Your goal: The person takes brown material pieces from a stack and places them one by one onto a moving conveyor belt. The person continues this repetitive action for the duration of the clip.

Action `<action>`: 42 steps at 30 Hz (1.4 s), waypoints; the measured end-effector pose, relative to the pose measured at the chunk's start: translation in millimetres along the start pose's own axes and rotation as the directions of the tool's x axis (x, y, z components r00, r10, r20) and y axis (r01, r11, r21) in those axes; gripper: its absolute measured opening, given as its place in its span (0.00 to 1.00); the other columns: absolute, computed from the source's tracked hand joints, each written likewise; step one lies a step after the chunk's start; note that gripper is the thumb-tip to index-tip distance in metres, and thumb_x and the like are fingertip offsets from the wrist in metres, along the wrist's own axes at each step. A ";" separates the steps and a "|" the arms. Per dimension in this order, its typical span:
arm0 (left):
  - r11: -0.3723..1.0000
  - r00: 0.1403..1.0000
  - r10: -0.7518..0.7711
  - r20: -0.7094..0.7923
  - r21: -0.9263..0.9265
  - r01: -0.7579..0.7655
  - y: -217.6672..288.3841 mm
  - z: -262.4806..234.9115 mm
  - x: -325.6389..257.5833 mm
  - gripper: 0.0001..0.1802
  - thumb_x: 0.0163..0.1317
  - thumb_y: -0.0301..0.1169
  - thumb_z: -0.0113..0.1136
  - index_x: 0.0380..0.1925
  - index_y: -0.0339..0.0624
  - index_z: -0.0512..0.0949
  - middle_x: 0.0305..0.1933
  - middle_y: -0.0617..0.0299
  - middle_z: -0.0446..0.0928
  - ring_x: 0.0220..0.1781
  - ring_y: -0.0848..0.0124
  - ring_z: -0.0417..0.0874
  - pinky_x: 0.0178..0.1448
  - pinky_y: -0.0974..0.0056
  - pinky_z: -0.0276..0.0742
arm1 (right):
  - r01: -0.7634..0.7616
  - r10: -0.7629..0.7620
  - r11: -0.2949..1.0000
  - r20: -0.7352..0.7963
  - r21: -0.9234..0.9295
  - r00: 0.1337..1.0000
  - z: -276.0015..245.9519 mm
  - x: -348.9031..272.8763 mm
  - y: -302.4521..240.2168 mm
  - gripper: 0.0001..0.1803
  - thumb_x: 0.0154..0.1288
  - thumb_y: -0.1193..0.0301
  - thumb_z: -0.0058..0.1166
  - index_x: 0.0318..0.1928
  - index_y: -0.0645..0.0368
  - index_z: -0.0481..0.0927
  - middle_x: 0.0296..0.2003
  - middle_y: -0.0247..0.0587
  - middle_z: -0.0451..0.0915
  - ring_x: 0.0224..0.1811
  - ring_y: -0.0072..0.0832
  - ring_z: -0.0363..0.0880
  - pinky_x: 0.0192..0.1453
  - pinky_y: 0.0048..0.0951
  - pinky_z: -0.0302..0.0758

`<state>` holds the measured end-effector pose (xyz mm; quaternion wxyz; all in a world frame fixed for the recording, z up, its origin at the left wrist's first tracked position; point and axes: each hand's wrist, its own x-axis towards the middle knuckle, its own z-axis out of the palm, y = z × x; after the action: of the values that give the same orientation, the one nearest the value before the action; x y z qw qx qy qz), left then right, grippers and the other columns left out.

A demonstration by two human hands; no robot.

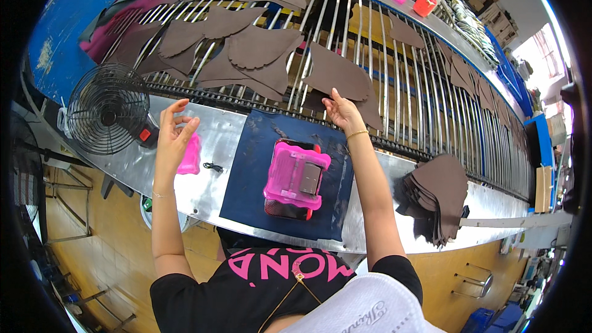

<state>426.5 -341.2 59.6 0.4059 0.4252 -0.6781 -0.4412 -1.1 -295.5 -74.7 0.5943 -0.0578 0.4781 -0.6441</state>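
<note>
While the right hand (342,113) is reaching over the slatted conveyor (407,150), its fingertips are meeting the lower edge of a dark-brown cut panel (336,73); whether they are pinching it, I cannot tell. Left hand (176,128): empty, fingers spread apart, hovering over the metal counter (209,194) near the wire-cage fan (108,114). Panel: lying flat across the bars, partly overlapping another brown piece; long axis running left to right, sloping toward the person at the right, the narrower end seeming to point that way. Flat laying is presumably keeping such pieces unfolded. Stack of brown panels (443,182): resting at the counter's right, likely staying within reach yet off the blue mat (243,185). Pink plastic tray (285,169): sitting mid-mat, perhaps serving either hand.
</note>
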 end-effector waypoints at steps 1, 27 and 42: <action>1.000 1.000 0.004 0.007 0.004 -0.004 -2.6 0.7 1.0 0.25 0.61 0.30 0.59 0.58 0.44 0.66 0.56 0.61 0.63 0.47 0.76 0.71 0.55 0.70 0.69 | -0.057 0.059 0.997 0.036 -0.057 0.998 1.1 -11.6 -3.5 0.12 0.67 0.64 0.52 0.40 0.58 0.68 0.26 0.39 0.78 0.25 0.25 0.81 0.25 0.22 0.79; 0.998 0.963 0.068 0.260 -0.029 -0.063 6.0 71.6 17.2 0.26 0.65 0.31 0.56 0.62 0.45 0.63 0.54 0.63 0.66 0.42 0.80 0.70 0.47 0.75 0.65 | -0.793 -0.855 0.290 -0.517 -0.535 0.037 -235.4 -366.4 -35.8 0.22 0.56 0.56 0.61 0.41 0.63 0.80 0.44 0.53 0.77 0.47 0.49 0.76 0.49 0.44 0.75; 0.990 0.934 0.136 0.330 -0.087 -0.113 19.4 72.1 15.9 0.27 0.65 0.29 0.55 0.63 0.43 0.62 0.53 0.63 0.66 0.44 0.79 0.71 0.50 0.74 0.66 | -0.320 -0.814 0.430 -0.516 -0.844 0.268 -118.2 -396.4 -83.5 0.15 0.65 0.69 0.51 0.47 0.67 0.76 0.31 0.54 0.81 0.25 0.34 0.83 0.27 0.31 0.77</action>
<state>350.6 -333.0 60.4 0.3256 0.2864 -0.7476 -0.5031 -22.6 81.0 114.8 -0.0592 -0.0570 0.9455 -0.3151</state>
